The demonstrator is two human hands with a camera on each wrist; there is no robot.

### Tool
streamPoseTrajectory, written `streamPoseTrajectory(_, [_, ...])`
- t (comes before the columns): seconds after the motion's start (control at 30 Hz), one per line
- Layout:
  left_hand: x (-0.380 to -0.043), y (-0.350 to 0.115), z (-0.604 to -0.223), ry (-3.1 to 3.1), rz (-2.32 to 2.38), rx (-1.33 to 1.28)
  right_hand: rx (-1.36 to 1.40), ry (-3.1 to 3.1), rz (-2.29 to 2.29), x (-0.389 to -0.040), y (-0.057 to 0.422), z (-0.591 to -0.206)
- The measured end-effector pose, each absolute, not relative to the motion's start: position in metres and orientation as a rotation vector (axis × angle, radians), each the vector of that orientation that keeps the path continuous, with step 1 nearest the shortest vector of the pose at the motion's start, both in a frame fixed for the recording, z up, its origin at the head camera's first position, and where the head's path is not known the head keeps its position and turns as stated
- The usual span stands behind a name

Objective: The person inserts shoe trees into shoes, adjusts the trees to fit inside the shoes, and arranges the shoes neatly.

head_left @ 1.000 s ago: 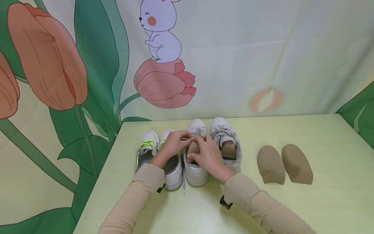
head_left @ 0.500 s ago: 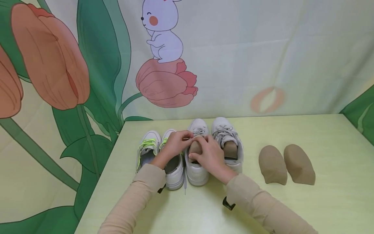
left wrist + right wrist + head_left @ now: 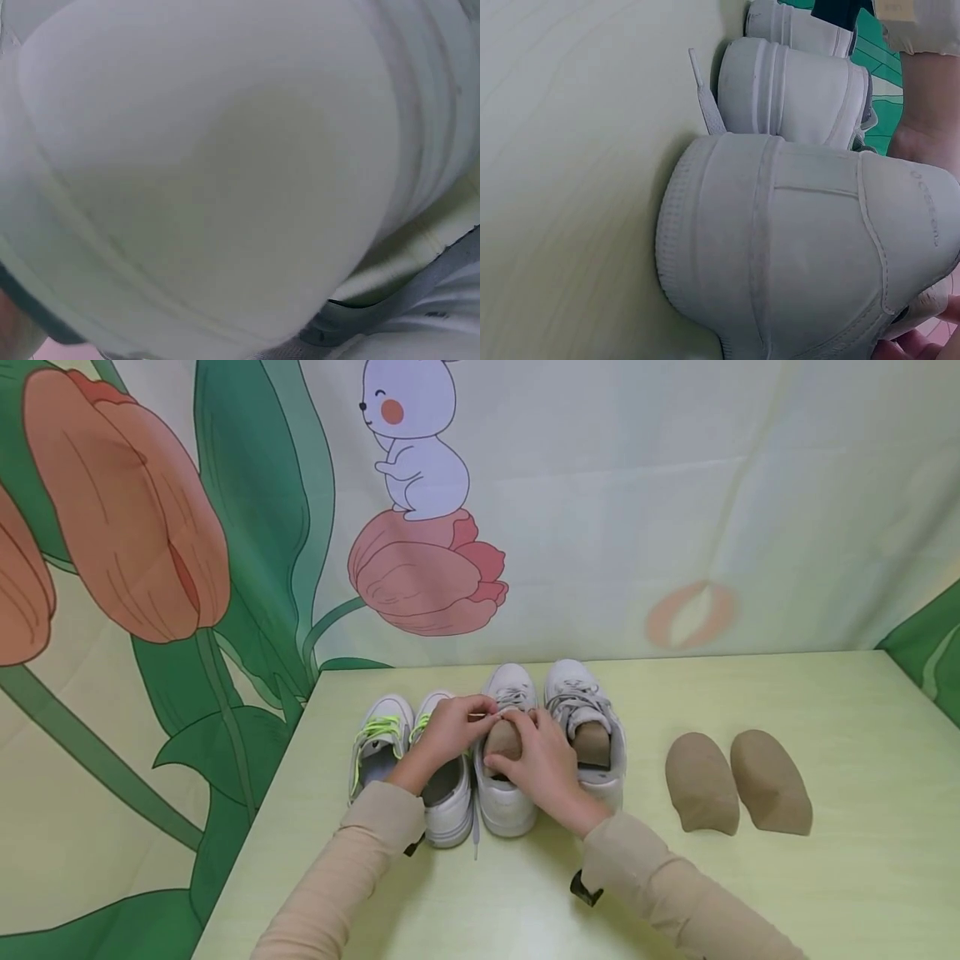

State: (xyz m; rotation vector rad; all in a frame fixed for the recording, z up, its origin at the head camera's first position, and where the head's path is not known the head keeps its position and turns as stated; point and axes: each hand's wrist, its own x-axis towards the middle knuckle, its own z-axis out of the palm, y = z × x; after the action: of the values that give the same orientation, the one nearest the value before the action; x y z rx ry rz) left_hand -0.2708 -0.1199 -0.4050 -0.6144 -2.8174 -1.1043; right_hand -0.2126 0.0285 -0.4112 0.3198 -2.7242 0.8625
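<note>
Both hands meet over a white sneaker (image 3: 507, 814) in the middle of a row of shoes. The left hand (image 3: 447, 731) reaches from the left and pinches at the top of its tongue. From the right, the right hand (image 3: 543, 760) holds the same spot with its fingertips, its thumb against a brown shoe insert (image 3: 503, 739) in the opening. Seen from the right wrist, a white sneaker's heel (image 3: 817, 240) fills the middle, with fingertips (image 3: 911, 346) at the lower right. A white shoe heel (image 3: 217, 165) covers most of the left wrist view, hiding the hand.
Another grey-laced sneaker (image 3: 572, 677) stands close on the right, a brown insert (image 3: 592, 743) inside. White shoes (image 3: 450, 822) with green laces stand left. Two more inserts (image 3: 701, 785) lie at the right of the pale table (image 3: 885, 760). A printed cloth (image 3: 585, 510) hangs behind.
The hands stay at the sneaker's tongue and hardly move. The head view has shifted slightly; shoes and inserts keep their places.
</note>
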Motion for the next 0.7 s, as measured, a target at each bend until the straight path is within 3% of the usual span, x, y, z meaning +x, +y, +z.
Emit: streamPoseTrajectory(0.7, [-0.274, -0.120, -0.404, -2.872, -1.110, -0.536, 0.276, -2.776, 0.860, -0.210, 0.023, -0.405])
